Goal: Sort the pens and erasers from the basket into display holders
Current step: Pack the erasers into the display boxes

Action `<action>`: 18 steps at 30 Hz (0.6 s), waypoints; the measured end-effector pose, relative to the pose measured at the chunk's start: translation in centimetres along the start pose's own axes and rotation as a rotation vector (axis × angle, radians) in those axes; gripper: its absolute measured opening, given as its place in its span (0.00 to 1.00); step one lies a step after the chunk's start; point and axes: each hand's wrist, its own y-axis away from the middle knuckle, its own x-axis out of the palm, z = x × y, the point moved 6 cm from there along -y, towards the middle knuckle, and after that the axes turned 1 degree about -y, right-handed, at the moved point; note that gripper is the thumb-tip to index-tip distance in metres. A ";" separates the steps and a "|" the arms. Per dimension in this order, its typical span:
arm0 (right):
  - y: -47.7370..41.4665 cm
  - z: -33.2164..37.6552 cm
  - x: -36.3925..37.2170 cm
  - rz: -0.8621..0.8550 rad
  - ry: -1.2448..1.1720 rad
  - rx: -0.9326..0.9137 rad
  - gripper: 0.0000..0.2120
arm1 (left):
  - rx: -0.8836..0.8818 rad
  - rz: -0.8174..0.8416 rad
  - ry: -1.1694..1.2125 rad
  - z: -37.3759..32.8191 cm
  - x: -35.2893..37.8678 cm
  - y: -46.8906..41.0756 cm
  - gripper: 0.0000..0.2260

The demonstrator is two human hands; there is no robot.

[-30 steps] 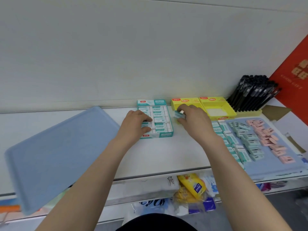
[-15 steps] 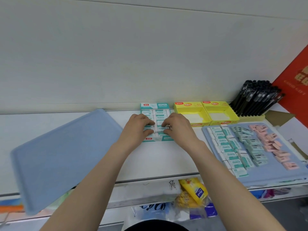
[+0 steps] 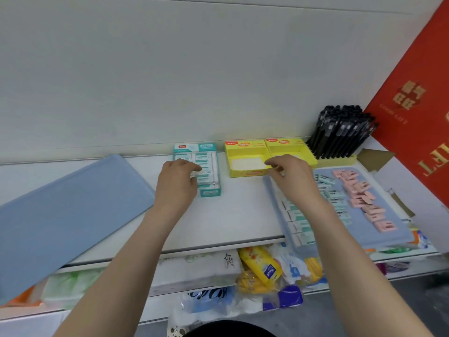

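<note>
A teal display box (image 3: 209, 176) packed with teal-and-white erasers stands at the back of the white shelf. My left hand (image 3: 177, 183) rests on its left side, fingers and thumb curled onto the left column of erasers. My right hand (image 3: 291, 178) hovers over the near-left corner of the blue tray (image 3: 398, 229), fingers slightly apart, nothing visible in them. Rows of teal erasers (image 3: 301, 224) and pink erasers (image 3: 364, 195) lie on that tray. Two yellow display boxes (image 3: 245, 173) stand behind it. A bundle of black pens (image 3: 340, 132) stands in a holder at the back right.
A second blue tray (image 3: 60, 215) lies tilted at the left, overhanging the shelf edge. A red box (image 3: 418, 105) leans at the right beside a cardboard flap (image 3: 374, 158). Packaged goods (image 3: 262, 266) fill the shelf below the front edge.
My right hand brought an eraser to the teal box, then left it and moved right to the tray's corner. My left hand stayed on the box.
</note>
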 end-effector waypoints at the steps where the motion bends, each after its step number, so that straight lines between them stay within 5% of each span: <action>1: 0.4 -1.9 -1.3 -0.016 0.012 0.062 0.10 | 0.013 -0.019 0.020 -1.3 0.1 0.4 0.14; 6: 1.2 -7.3 -3.8 0.009 0.206 0.222 0.12 | 0.151 -0.013 0.129 -8.5 1.9 2.1 0.11; 11: 0.7 -7.2 -2.1 0.165 0.353 0.196 0.20 | 0.259 0.097 0.117 -14.0 5.2 2.8 0.14; 18: 1.1 -7.9 -1.3 0.178 0.254 0.215 0.11 | 0.231 0.259 0.007 -17.1 9.3 0.4 0.17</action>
